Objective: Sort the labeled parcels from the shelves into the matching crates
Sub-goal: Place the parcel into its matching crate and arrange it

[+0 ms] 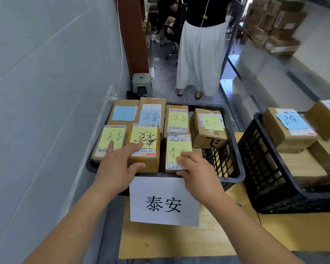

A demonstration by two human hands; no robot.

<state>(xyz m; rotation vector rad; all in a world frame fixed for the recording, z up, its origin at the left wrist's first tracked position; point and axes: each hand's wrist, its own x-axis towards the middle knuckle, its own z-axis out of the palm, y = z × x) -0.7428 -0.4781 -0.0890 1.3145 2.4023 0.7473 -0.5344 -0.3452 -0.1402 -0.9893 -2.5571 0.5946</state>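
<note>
A head-worn camera looks down at two bare forearms reaching into a black plastic crate (231, 164) packed with cardboard parcels. A white paper sign (164, 201) with two large printed Chinese characters hangs on the crate's near wall.

The left hand (115, 168) lies spread over two parcels at the crate's near left. Its fingers are straight: one fingertip rests on the yellow note of the near-left parcel (111, 143), another on the yellow note of the orange-brown parcel (144, 149) beside it, and the thumb presses that parcel's near face. It grips nothing.

The right hand (195, 172) holds the white-labelled parcel (177, 153) at the near middle of the crate, fingers curled onto its yellow note and thumb at its near lower edge. This parcel sits in the crate, touching the orange-brown one.

Behind them four more parcels fill the far row: one with a blank blue note (124, 113), one with a written blue note (150, 117), and two with yellow notes, the rightmost (208, 128) sitting tilted.

To the right stands a second black crate (263, 168) holding parcels, one with a blue note (291, 121). Both crates rest on flattened cardboard (179, 242) on the floor. Farther back a person in a long white skirt (200, 58) stands in the aisle, beside shelves stacked with boxes (272, 25).
</note>
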